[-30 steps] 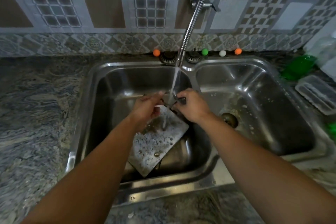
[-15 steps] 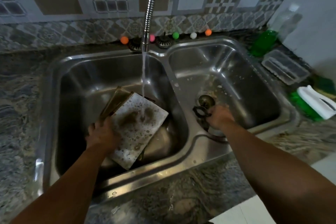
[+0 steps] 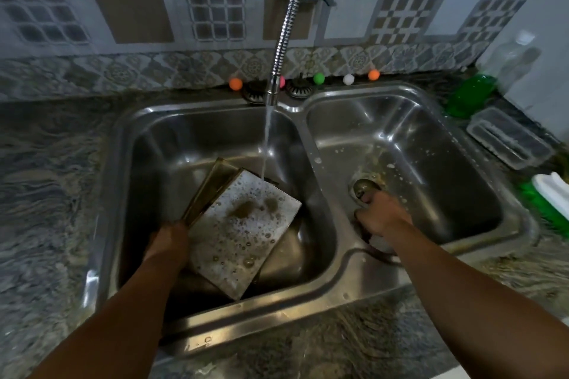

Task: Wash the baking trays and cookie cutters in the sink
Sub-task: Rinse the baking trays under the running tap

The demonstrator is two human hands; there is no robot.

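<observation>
Lower left of centre, the left hand (image 3: 167,241) grips the edge of a soapy, bubble-flecked rectangular metal baking tray (image 3: 243,232) tilted in the left basin of the steel double sink (image 3: 308,138). Right of centre, the right hand (image 3: 383,218) curls over something small and dark, hard to make out.

counter (image 3: 46,194): granite | holds: sink (image 3: 335,292), clear tub (image 3: 509,138), green bottle (image 3: 469,95)

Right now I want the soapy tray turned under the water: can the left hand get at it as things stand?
Probably yes. The left hand already sits at the near left edge of the soapy tray in the left basin, with nothing between them; the right hand is away in the other basin.
</observation>
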